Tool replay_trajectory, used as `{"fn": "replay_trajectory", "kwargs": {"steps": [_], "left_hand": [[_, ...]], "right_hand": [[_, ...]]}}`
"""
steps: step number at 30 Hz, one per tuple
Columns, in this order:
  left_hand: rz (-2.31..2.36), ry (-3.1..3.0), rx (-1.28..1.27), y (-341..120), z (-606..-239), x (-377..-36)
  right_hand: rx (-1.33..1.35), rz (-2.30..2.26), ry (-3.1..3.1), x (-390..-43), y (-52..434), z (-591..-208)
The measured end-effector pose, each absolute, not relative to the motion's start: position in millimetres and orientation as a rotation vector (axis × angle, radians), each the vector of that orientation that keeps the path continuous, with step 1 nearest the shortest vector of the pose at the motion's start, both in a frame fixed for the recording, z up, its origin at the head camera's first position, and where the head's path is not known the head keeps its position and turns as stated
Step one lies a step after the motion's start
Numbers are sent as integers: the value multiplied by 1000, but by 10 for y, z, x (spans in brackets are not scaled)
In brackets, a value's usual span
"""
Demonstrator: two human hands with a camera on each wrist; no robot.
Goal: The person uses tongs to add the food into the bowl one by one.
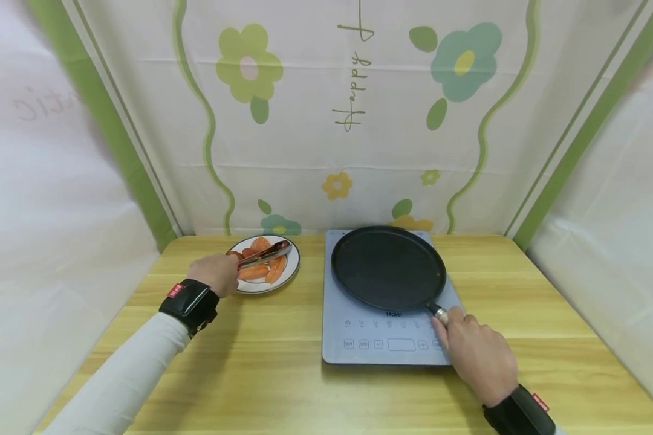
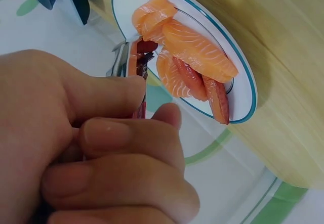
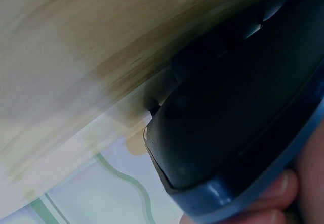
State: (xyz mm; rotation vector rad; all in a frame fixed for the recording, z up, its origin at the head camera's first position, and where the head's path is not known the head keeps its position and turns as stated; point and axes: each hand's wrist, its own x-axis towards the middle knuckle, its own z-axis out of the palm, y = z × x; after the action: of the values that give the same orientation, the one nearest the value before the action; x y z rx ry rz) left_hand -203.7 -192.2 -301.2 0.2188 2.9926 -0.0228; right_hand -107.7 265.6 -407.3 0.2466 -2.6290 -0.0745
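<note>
pan handle [image 1: 439, 313] hidden under right hand [image 1: 476, 353], wooden table [image 3: 76, 47] blurred

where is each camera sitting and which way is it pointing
Head: on the person's head, facing forward and down at the table, cooktop and pan; both forearms and hands show.
Left wrist: on the left wrist, facing the left hand gripping tongs over the salmon plate.
Right wrist: on the right wrist, close on the dark pan handle; fingertips show.
Shared: head and left wrist both show tongs, salmon and plate.
</note>
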Motion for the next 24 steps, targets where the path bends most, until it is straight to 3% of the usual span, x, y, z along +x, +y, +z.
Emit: {"fn": "replay_trajectory", "kwargs": {"steps": [24], "left_hand": [[208,3027,133,-2233,-3281,-2082]], "right_hand": [[247,-52,-2610,-1061,2668,-4095]]}}
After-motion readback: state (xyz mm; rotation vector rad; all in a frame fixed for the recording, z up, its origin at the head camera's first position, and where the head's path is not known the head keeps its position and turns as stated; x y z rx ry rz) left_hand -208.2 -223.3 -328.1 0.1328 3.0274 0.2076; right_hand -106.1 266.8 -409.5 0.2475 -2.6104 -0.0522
